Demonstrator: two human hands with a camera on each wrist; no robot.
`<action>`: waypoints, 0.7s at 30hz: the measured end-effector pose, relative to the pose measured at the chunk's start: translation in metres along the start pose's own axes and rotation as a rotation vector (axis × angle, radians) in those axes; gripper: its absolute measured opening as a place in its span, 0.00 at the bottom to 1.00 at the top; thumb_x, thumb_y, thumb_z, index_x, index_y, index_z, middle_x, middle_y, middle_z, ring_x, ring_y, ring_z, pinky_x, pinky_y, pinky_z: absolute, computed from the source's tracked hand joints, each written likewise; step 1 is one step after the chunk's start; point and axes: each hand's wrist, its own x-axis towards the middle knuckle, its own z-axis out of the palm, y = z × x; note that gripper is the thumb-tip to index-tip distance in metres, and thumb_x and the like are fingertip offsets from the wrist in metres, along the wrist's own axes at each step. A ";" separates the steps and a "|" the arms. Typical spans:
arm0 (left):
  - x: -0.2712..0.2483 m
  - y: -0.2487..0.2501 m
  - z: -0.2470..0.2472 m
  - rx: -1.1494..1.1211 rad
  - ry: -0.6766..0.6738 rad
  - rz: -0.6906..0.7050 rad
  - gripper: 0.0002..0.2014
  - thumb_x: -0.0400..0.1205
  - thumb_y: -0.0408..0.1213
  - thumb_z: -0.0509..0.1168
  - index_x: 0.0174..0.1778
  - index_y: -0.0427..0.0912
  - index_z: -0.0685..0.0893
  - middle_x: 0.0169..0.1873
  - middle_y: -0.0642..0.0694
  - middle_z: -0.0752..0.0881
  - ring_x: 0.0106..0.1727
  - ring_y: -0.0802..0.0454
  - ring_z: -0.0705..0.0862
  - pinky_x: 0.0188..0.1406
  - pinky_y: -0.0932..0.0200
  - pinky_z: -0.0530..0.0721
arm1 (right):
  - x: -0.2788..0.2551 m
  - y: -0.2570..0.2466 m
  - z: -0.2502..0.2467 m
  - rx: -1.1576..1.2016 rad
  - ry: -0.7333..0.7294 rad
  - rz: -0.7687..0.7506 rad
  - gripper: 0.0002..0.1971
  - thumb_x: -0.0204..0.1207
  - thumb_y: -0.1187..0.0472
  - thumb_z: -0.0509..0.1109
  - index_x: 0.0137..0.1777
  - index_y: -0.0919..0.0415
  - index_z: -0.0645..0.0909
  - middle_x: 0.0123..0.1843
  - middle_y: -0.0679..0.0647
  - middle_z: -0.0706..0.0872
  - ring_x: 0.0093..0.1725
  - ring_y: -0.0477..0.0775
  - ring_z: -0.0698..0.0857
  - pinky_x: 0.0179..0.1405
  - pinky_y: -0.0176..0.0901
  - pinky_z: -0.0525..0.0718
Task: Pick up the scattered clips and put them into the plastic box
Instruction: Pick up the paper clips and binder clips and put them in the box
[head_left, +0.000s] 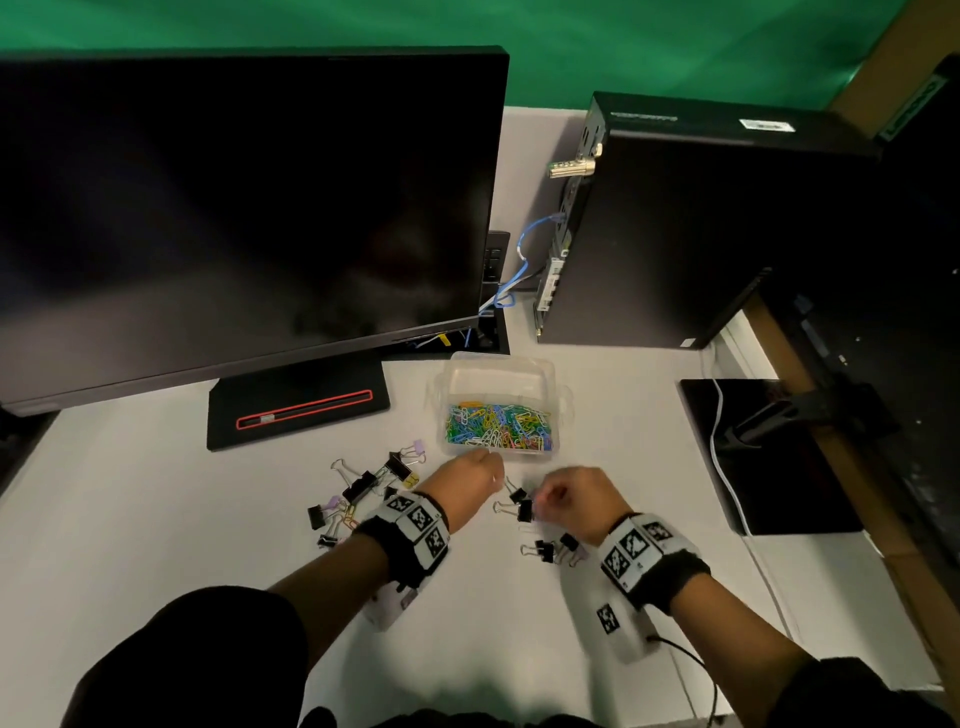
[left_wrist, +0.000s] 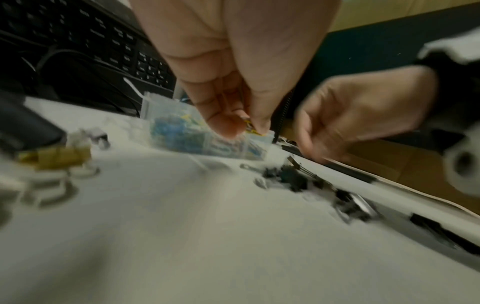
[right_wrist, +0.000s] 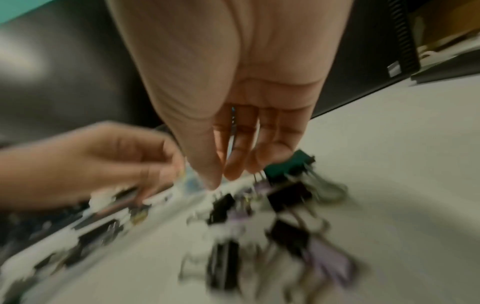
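A clear plastic box (head_left: 498, 371) holds a heap of coloured paper clips (head_left: 496, 426). My left hand (head_left: 470, 475) hovers just in front of the box's near wall and pinches a small yellow clip (left_wrist: 249, 125) between thumb and fingertips. My right hand (head_left: 566, 499) hangs beside it, fingertips (right_wrist: 232, 174) bunched together and pointing down over black binder clips (head_left: 522, 508). Blur hides whether it holds anything. More binder clips, black, purple and yellow, lie scattered at the left (head_left: 363, 486) and by my right wrist (head_left: 550, 548).
A monitor (head_left: 234, 208) on a black stand (head_left: 298, 408) fills the back left. A black computer tower (head_left: 691, 228) stands at the back right, with a black pad (head_left: 763, 457) and a white cable at the right. Bare white table lies in front.
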 end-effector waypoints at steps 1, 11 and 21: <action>0.002 -0.001 -0.009 -0.035 0.057 0.001 0.14 0.85 0.30 0.52 0.62 0.33 0.78 0.63 0.38 0.78 0.63 0.44 0.75 0.61 0.56 0.73 | -0.004 0.003 0.008 -0.030 -0.053 0.015 0.05 0.67 0.67 0.72 0.37 0.57 0.88 0.33 0.46 0.84 0.35 0.43 0.82 0.43 0.34 0.77; 0.043 -0.028 -0.035 -0.283 0.199 -0.214 0.13 0.84 0.31 0.58 0.61 0.38 0.83 0.58 0.35 0.82 0.60 0.39 0.81 0.62 0.53 0.77 | -0.009 -0.002 0.030 -0.174 -0.126 0.130 0.07 0.69 0.64 0.69 0.47 0.58 0.85 0.54 0.56 0.88 0.56 0.55 0.85 0.50 0.36 0.78; 0.026 -0.028 -0.016 0.117 0.036 -0.207 0.28 0.78 0.23 0.55 0.76 0.45 0.68 0.80 0.45 0.59 0.82 0.41 0.49 0.80 0.38 0.42 | -0.006 -0.006 0.026 -0.398 -0.236 0.043 0.08 0.75 0.62 0.60 0.46 0.57 0.80 0.56 0.56 0.84 0.56 0.60 0.83 0.52 0.46 0.80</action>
